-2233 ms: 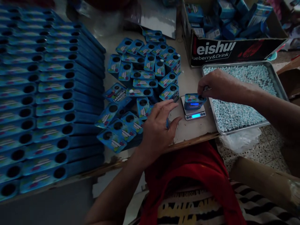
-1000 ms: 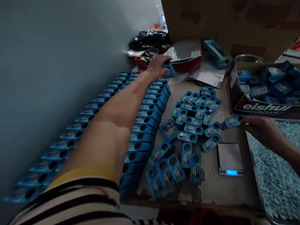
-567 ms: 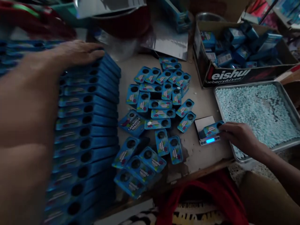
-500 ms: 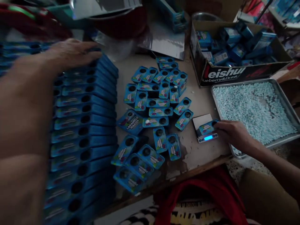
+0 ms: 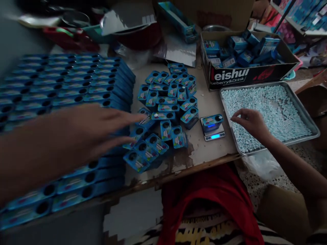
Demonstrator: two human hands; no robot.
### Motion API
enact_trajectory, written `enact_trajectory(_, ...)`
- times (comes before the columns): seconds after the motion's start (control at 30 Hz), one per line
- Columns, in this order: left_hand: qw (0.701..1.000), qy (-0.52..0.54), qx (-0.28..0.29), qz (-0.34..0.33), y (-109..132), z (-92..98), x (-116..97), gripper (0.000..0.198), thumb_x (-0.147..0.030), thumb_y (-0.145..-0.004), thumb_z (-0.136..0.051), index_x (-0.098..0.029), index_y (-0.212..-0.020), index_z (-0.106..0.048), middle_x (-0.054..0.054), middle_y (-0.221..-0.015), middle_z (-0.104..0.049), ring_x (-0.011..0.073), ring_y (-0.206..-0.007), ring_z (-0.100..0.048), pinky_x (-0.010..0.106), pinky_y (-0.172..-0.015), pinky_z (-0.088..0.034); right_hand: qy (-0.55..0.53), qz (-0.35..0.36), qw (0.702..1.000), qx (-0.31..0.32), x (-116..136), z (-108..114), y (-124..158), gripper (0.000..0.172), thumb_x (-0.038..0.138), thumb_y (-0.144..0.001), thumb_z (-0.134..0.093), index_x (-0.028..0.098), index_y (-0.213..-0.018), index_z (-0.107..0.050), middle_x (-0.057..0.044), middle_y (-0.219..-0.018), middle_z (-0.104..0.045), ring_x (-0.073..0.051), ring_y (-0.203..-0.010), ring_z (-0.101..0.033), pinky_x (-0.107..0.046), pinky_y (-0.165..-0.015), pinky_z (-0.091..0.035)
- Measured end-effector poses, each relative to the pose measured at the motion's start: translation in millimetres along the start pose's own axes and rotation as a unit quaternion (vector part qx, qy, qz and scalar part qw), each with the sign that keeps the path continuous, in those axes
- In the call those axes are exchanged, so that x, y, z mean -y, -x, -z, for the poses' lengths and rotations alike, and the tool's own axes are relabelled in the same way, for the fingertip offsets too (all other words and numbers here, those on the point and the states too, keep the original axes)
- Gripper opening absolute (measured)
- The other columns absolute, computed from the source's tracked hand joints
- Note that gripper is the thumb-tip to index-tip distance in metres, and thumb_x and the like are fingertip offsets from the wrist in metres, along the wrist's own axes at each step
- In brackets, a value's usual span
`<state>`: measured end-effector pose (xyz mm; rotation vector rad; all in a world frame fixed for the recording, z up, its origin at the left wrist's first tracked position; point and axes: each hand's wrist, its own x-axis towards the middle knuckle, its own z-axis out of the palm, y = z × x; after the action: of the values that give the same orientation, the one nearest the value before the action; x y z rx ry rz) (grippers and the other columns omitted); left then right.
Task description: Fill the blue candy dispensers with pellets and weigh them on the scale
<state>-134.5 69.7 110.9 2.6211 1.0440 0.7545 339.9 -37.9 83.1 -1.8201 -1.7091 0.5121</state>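
Observation:
My left hand [image 5: 84,131], blurred by motion, reaches over the left block of blue tins with its fingers stretched out and apart, holding nothing. Its fingertips come near the loose blue tins [image 5: 146,151] in the middle of the table. My right hand [image 5: 251,126] is above the metal tray [image 5: 318,132] of pale blue candies [image 5: 260,98], thumb and forefinger closed together; anything between them is too small to make out. A blue tin [image 5: 212,121] stands upright on a small digital scale [image 5: 216,136] with a lit display. A white candy sits at the tin's top hole.
Tightly packed rows of blue tins [image 5: 112,80] fill the left side. A carton [image 5: 230,76] holding more blue packages stands behind the tray. At the back are a dark red bowl [image 5: 138,37] and a long blue box [image 5: 176,17]. The wooden table edge [image 5: 204,166] runs along the front.
My right hand has let go of the tin on the scale and moved right to the candies. My left hand has moved from the packed rows towards the loose tins. The view has shifted.

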Motion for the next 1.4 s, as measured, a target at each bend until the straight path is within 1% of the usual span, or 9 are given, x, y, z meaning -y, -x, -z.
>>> enact_trajectory(0.1,0.979,-0.056,0.117,-0.158,26,-36.9,-83,0.042,-0.051,-0.107,-0.054,-0.047,-0.145,-0.071,-0.001,-0.119,-0.085,0.0279,-0.095,-0.08,0.048,-0.095,-0.064,-0.01,0.018,1.0,-0.024,-5,-11,-11,0.018,0.038,-0.092,-0.073,0.021,-0.086,-0.071,0.006,-0.059,-0.052,-0.014,-0.059,-0.047,-0.03,-0.064,-0.034)
enact_trajectory(0.23,0.981,-0.112,0.087,-0.129,45,-99.2,-156,0.046,-0.012,-0.103,-0.051,-0.032,-0.136,-0.075,0.007,-0.119,-0.083,0.0265,-0.113,-0.079,0.048,-0.114,-0.059,-0.053,0.033,0.998,-0.005,-9,-21,-28,0.014,0.035,-0.093,-0.072,0.023,-0.088,-0.065,0.005,-0.063,-0.054,-0.015,-0.061,-0.05,-0.031,-0.065,-0.038)
enact_trajectory(0.33,0.987,-0.087,0.086,-0.103,49,-130.5,-181,0.04,-0.008,-0.1,-0.057,-0.025,-0.129,-0.078,0.01,-0.12,-0.082,0.0257,-0.113,-0.079,0.044,-0.11,-0.062,-0.147,-0.009,0.989,0.006,-24,-13,-38,0.011,0.027,-0.088,-0.073,0.023,-0.093,-0.065,0.004,-0.072,-0.06,-0.015,-0.065,-0.055,-0.029,-0.064,-0.044)
enact_trajectory(0.5,0.998,-0.049,0.022,-0.024,32,-131.3,-172,0.028,-0.022,-0.105,-0.062,-0.027,-0.127,-0.078,0.01,-0.125,-0.081,0.0293,-0.116,-0.078,0.048,-0.109,-0.064,-0.276,-0.148,0.943,0.108,-59,15,-43,0.021,0.025,-0.08,-0.088,0.02,-0.085,-0.069,-0.003,-0.079,-0.073,-0.017,-0.073,-0.072,-0.032,-0.07,-0.06)
enact_trajectory(0.7,0.994,0.0,-0.097,0.057,-2,-138.2,-169,0.03,-0.036,-0.107,-0.066,-0.029,-0.136,-0.074,0.007,-0.131,-0.08,0.0281,-0.122,-0.077,0.047,-0.113,-0.063,-0.23,-0.211,0.939,0.144,-56,28,-36,0.03,0.032,-0.069,-0.104,0.019,-0.082,-0.08,-0.005,-0.073,-0.078,-0.02,-0.071,-0.077,-0.037,-0.074,-0.069)
enact_trajectory(0.9,0.984,0.044,-0.13,0.118,-19,-178.5,-169,0.044,-0.041,-0.109,-0.063,-0.025,-0.151,-0.062,0.012,-0.144,-0.073,0.0298,-0.139,-0.068,0.049,-0.124,-0.055,-0.055,-0.073,0.976,0.197,6,27,-60,0.017,0.032,-0.088,-0.089,0.016,-0.089,-0.085,-0.002,-0.067,-0.075,-0.014,-0.066,-0.069,-0.03,-0.071,-0.06)
enact_trajectory(1.03,0.982,0.058,-0.126,0.127,-21,-181.8,-157,0.048,-0.039,-0.109,-0.063,-0.024,-0.154,-0.059,0.013,-0.149,-0.071,0.0313,-0.143,-0.065,0.05,-0.126,-0.051,0.017,0.003,0.975,0.221,48,17,-75,0.009,0.022,-0.089,-0.084,0.013,-0.089,-0.085,0.0,-0.062,-0.07,-0.012,-0.059,-0.061,-0.028,-0.061,-0.05)
enact_trajectory(1.23,0.984,0.052,-0.111,0.128,-19,-176.6,-149,0.043,-0.04,-0.108,-0.063,-0.024,-0.148,-0.066,0.011,-0.144,-0.074,0.0301,-0.138,-0.069,0.047,-0.123,-0.055,0.102,0.14,0.964,0.204,51,-5,-73,0.014,0.029,-0.091,-0.08,0.016,-0.091,-0.086,-0.003,-0.075,-0.075,-0.017,-0.073,-0.067,-0.031,-0.069,-0.046)
enact_trajectory(1.4,0.985,0.055,-0.116,0.118,-18,-175.4,-146,0.04,-0.033,-0.105,-0.069,-0.027,-0.144,-0.068,0.009,-0.145,-0.073,0.03,-0.138,-0.069,0.045,-0.123,-0.055,0.232,0.191,0.924,0.237,62,-12,-66,0.02,0.016,-0.095,-0.068,0.019,-0.099,-0.087,-0.007,-0.093,-0.083,-0.023,-0.092,-0.074,-0.034,-0.081,-0.046)
